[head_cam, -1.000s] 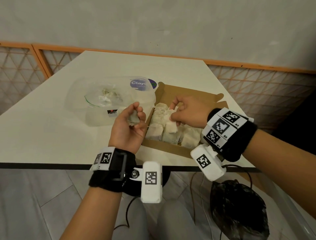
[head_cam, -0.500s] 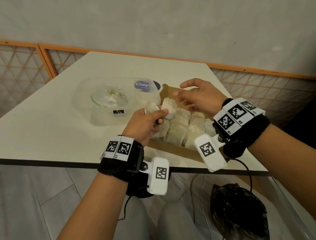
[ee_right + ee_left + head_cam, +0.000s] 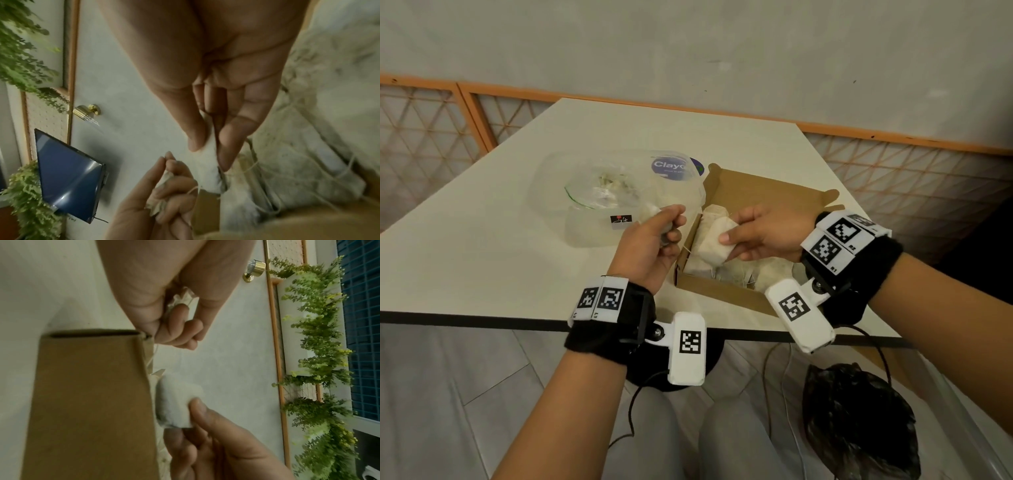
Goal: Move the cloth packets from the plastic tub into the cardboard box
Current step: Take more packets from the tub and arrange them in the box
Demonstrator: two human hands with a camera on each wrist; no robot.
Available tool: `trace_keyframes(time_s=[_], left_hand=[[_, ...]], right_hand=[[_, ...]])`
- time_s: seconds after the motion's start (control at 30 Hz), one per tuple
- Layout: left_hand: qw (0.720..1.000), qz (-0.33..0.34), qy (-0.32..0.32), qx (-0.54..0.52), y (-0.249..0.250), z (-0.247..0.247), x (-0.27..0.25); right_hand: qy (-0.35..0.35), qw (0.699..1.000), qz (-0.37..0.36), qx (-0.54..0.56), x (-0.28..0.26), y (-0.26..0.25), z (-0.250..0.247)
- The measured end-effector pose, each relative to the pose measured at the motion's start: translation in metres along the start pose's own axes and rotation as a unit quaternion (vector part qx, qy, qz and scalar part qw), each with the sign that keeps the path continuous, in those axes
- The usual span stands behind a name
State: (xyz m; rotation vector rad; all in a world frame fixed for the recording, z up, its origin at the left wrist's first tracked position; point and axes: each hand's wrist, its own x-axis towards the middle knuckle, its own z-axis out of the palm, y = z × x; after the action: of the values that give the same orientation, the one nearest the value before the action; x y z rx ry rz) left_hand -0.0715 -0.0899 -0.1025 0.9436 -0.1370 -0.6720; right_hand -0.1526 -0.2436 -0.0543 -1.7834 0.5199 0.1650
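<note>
I see my right hand point(image 3: 767, 233) pinching a cloth packet point(image 3: 717, 245) over the cardboard box point(image 3: 726, 291) near the bench's front edge; my left hand point(image 3: 650, 246) curls around a crumpled packet point(image 3: 180, 299) beside the plastic tub point(image 3: 599, 226)

I see left hand point(image 3: 650, 240) fingers curled, palm up; right hand point(image 3: 767, 233) pinching thumb against fingers, both forearms extended.

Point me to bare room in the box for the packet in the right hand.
The far strip of the cardboard box, between the packed cloth packets and the back flap, shows bare floor. The near part is crowded. The right hand holds its packet over the box's left side; the left hand and plastic tub border that edge.
</note>
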Motion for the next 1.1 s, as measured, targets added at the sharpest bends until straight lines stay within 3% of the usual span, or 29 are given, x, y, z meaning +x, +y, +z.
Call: trace_keyframes(time_s=[0.17,0.27,0.37,0.53,0.67,0.8,0.97,1.1], left_hand=[[1.000,0.001,-0.002,-0.005,-0.001,-0.001,-0.001],[1.000,-0.001,0.000,0.000,0.000,-0.002,-0.002],[1.000,-0.001,0.002,0.009,0.001,-0.001,-0.003],[1.000,0.009,0.003,0.005,0.007,-0.001,-0.005],[1.000,0.000,-0.022,0.008,0.012,0.009,-0.007],[0.994,-0.002,-0.071,0.079,0.012,0.023,-0.013],[0.994,-0.002,-0.095,0.057,0.017,0.021,-0.016],[0.995,-0.007,-0.104,0.004,0.024,0.016,-0.015]], right_hand=[[-0.060,0.997,0.043,-0.037,0.012,0.004,0.019],[-0.009,0.989,0.014,-0.149,0.016,0.004,0.022],[0.053,0.966,-0.059,-0.246,0.016,0.004,0.022],[0.149,0.949,-0.173,-0.217,-0.002,0.004,0.010],[0.089,0.965,-0.155,-0.193,-0.010,0.010,0.020],[0.063,0.964,-0.203,-0.159,-0.008,0.010,0.031],[0.071,0.968,-0.166,-0.176,-0.003,0.012,0.030],[0.061,0.938,-0.099,-0.326,-0.001,0.012,0.016]])
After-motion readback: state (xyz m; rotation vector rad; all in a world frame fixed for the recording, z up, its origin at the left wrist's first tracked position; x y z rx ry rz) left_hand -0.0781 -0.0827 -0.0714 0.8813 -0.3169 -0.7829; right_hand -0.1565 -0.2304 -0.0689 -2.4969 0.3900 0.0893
